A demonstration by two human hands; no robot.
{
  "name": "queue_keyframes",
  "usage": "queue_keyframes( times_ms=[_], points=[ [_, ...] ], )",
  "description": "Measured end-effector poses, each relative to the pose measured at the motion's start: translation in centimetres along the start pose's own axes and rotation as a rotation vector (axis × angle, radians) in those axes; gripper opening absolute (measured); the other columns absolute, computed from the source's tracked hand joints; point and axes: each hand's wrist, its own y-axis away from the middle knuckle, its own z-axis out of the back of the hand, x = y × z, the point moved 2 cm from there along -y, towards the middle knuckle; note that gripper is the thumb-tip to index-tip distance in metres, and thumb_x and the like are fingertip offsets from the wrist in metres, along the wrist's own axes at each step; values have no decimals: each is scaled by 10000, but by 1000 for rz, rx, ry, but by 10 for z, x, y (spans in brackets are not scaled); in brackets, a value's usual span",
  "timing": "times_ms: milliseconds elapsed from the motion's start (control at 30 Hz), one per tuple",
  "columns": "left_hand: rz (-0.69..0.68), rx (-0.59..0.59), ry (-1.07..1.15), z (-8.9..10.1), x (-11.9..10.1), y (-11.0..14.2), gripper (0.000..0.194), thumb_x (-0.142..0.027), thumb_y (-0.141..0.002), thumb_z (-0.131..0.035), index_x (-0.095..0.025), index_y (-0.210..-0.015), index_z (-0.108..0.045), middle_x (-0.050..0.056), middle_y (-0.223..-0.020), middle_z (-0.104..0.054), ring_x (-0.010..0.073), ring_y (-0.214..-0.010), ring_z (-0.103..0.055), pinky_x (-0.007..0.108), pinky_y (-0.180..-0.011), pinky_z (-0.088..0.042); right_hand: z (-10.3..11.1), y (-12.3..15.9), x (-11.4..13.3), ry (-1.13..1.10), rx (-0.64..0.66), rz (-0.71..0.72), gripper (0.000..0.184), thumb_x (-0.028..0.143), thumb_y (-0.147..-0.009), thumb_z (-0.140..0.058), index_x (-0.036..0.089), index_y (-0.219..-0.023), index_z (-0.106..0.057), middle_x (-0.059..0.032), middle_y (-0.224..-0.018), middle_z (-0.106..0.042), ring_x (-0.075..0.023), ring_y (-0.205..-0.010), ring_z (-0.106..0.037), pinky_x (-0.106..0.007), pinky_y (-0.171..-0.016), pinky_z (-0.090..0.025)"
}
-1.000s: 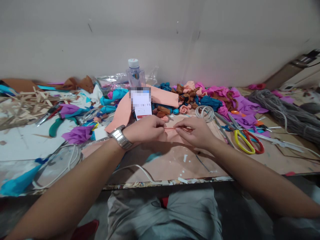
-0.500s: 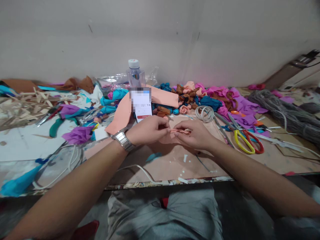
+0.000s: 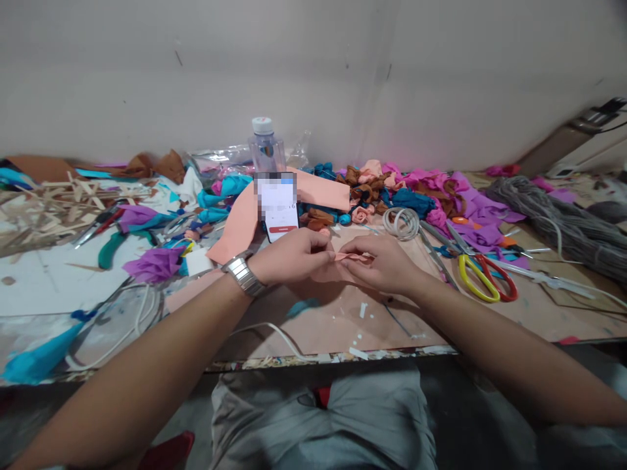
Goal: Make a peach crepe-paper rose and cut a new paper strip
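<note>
Between my two hands is a small piece of peach crepe paper (image 3: 360, 258), pinched at both ends just above the tabletop. My left hand (image 3: 298, 254), with a metal watch (image 3: 243, 274) on its wrist, grips the left end between thumb and index finger. On the other end, the fingertips of my right hand (image 3: 385, 261) are closed, and the paper shows between thumb and fingers. Behind my left hand a phone (image 3: 278, 209) leans upright against a clear bottle (image 3: 266, 147). Large peach paper sheets (image 3: 235, 225) curve around the phone.
Scissors with yellow and red handles (image 3: 480, 277) lie right of my hands, near a coil of pale tubing (image 3: 400, 223). Crumpled paper flowers (image 3: 362, 189) pile along the wall. Wood sticks (image 3: 53, 202) and green-handled pliers (image 3: 112, 250) sit left. A grey yarn bundle (image 3: 563, 215) lies far right.
Both hands stay in nearly the same place, still pinching the peach crepe paper. Only very slight finger movement shows.
</note>
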Motion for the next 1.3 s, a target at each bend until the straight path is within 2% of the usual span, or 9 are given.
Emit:
queue_keyframes(
  times_ms=[400,767,1000,1300],
  points=[
    [10,22,-9,-2,1,0,251,-308,-902,-520,-145,-767,-656,-15,-679,-573,127,-655,-511,246,-602,-341,0,1,1,34,-30,56,159,149,-843,-644,169,-955,-755,-28,-821,-752,-145,-721,-644,-247,-668,-424],
    [4,9,83,-2,-1,0,339,-402,-932,-539,-129,-795,-687,2,-702,-589,122,-662,-495,240,-583,-324,0,0,0,65,-49,80,146,158,-873,-653,184,-967,-761,-16,-797,-746,-132,-687,-613,-251,-654,-406],
    [7,10,107,-3,0,0,345,-414,-920,-558,-122,-820,-712,22,-738,-642,135,-691,-539,235,-604,-357,0,0,0,115,-72,121,123,206,-900,-656,180,-926,-773,-11,-710,-702,-139,-662,-582,-271,-665,-400],
    [-4,2,114,-3,-1,0,410,-472,-933,-534,-123,-804,-705,14,-714,-609,117,-647,-485,231,-574,-323,2,0,2,101,-83,124,146,194,-902,-636,208,-982,-757,-23,-812,-756,-156,-715,-628,-287,-707,-440]
  ],
)
